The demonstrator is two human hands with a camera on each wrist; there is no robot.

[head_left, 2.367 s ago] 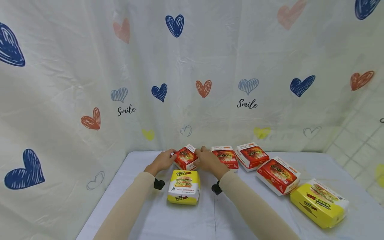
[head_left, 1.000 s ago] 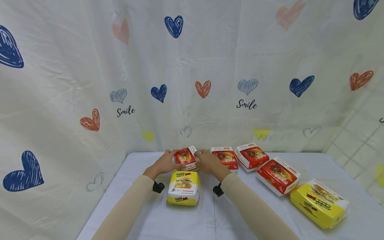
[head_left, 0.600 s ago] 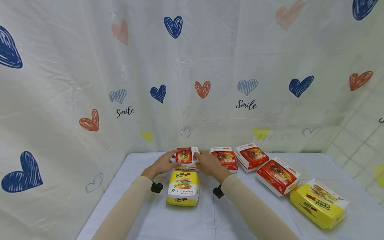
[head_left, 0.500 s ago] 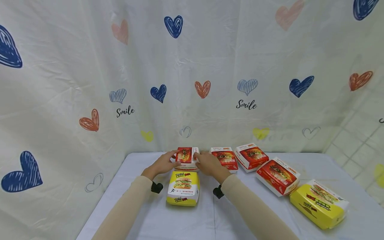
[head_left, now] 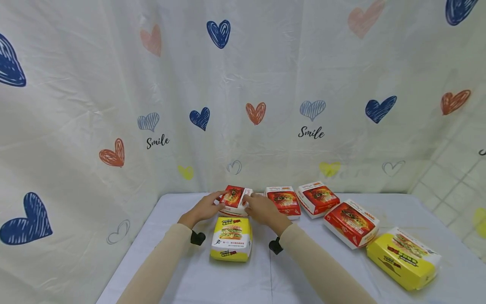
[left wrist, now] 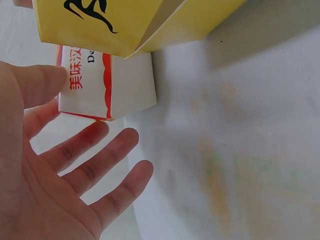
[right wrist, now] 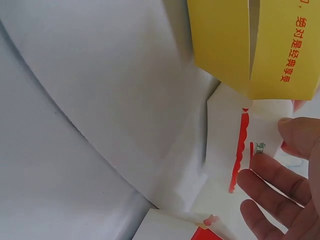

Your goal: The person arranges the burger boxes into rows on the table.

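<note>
A red-and-white burger box [head_left: 232, 198] sits at the back of the table between both hands. My left hand [head_left: 202, 209] holds its left side; in the left wrist view the thumb [left wrist: 45, 82] lies against the printed white side [left wrist: 85, 100] while other fingers spread out below. From the right, my right hand [head_left: 263, 211] grips the same box, with the thumb [right wrist: 297, 132] and fingers at its side wall [right wrist: 225, 140]. Directly in front stands a yellow-and-white burger box [head_left: 231, 237], touched by neither hand; its yellow side [left wrist: 95, 25] fills the top of the left wrist view.
Right of the hands, a second red box [head_left: 284, 200] and a third red box [head_left: 318, 196] stand along the back. Farther right are another red box [head_left: 352, 221] and a yellow box [head_left: 404, 257]. A heart-patterned curtain [head_left: 273, 147] hangs behind the white-covered table [head_left: 262, 278].
The held red box has turned from a diagonal angle to nearly straight behind the yellow box, then slightly askew again. The left thumb has moved toward its front corner. The other boxes stay put.
</note>
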